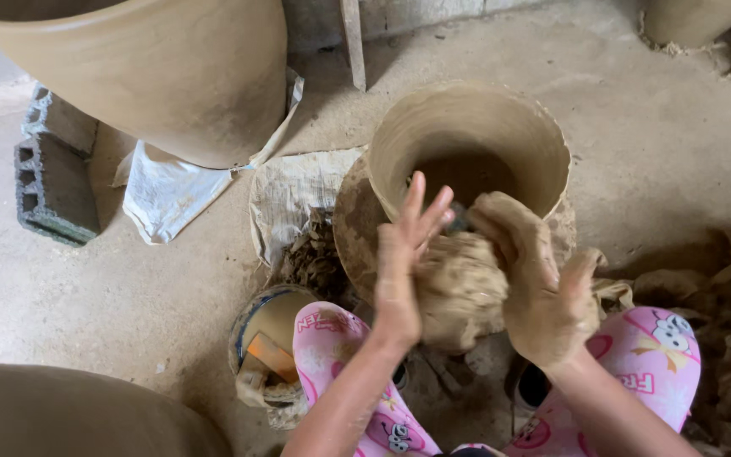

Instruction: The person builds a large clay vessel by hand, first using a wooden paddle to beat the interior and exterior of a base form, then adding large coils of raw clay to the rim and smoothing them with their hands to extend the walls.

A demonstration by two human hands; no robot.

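**K:** Fingers on the left hand [401,267] are straight and spread narrow, flat against the left face of the clay lump [460,288]. Right hand [539,283] is curled over the right side and top, wrapping it. Both hold the lump between them, coated in wet clay.

**M:** Start from the big stuff. What's around?

**K:** Big pot [162,72] far left, raw clay, standing on a white sack [167,190], probably so it doesn't stick to the floor [678,144]. Another big rounded clay body [69,415] at the near left corner, only its top shows. Grey hollow block [52,169] sits at the far left, just beside the big pot.

**M:** And the piece in work?

**K:** Small pot [471,140] in the centre, mouth up, walls flaring, rim rough. Sits on a round base [353,224] over a second sack [289,190]. My guess is the base keeps it lifted and reachable from the seated position.

**M:** Where's the lump relative to it?

**K:** Just near of the rim, overlapping its near wall in view, held above the knees in pink trousers [332,338]. Can't tell if it touches the pot.

**M:** Orientation?

**K:** Roughly oblong, long axis running far-to-near, slightly tilted; far end points at the pot's mouth. Palms press from left and right, across the short axis, which looks like squeezing it into shape.

**M:** Small items?

**K:** Bucket [268,338] near left of the left knee, scraps inside, within easy reach. Pile of dry clay bits [310,254] between it and the base.
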